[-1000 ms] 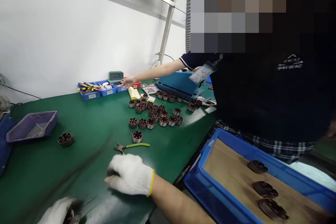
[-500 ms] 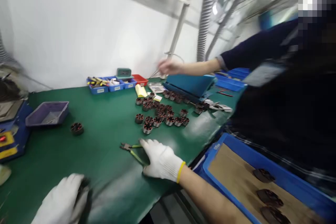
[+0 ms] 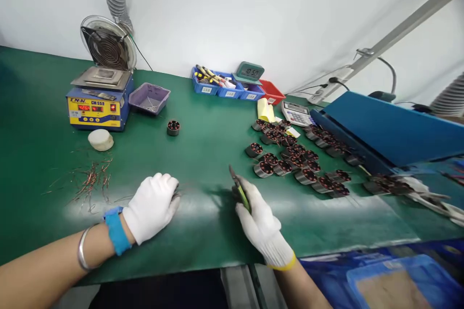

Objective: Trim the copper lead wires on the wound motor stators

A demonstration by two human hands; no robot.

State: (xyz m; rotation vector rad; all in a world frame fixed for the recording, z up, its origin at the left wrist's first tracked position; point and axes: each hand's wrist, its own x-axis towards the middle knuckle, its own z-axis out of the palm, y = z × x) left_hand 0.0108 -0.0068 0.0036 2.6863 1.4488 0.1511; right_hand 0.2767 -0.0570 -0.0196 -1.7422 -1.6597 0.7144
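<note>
My left hand (image 3: 151, 208), in a white glove, is curled on the green table around a dark motor stator (image 3: 176, 190). Only a dark edge and a few thin wires of it show past the fingers. Green-handled wire cutters (image 3: 242, 195) are gripped in my right hand (image 3: 258, 217), also gloved, with the jaws pointing up and left. Right of these cutters sits a group of several wound stators (image 3: 283, 167) with copper coils. A single stator (image 3: 173, 128) stands apart, beyond my left hand. Copper wire scraps (image 3: 93, 179) lie left of that hand.
A blue-yellow solder pot (image 3: 96, 111) with a fan stands at back left, beside a purple tray (image 3: 148, 97) and a white round pad (image 3: 100, 140). Small blue bins (image 3: 206, 88), a clock (image 3: 250, 71) and a calculator (image 3: 297, 114) line the wall. A blue crate (image 3: 416, 265) sits lower right.
The view has swung left, and the other person's arm is out of sight. The cutters, lying under my right hand with handles spread before, are now lifted in its grip.
</note>
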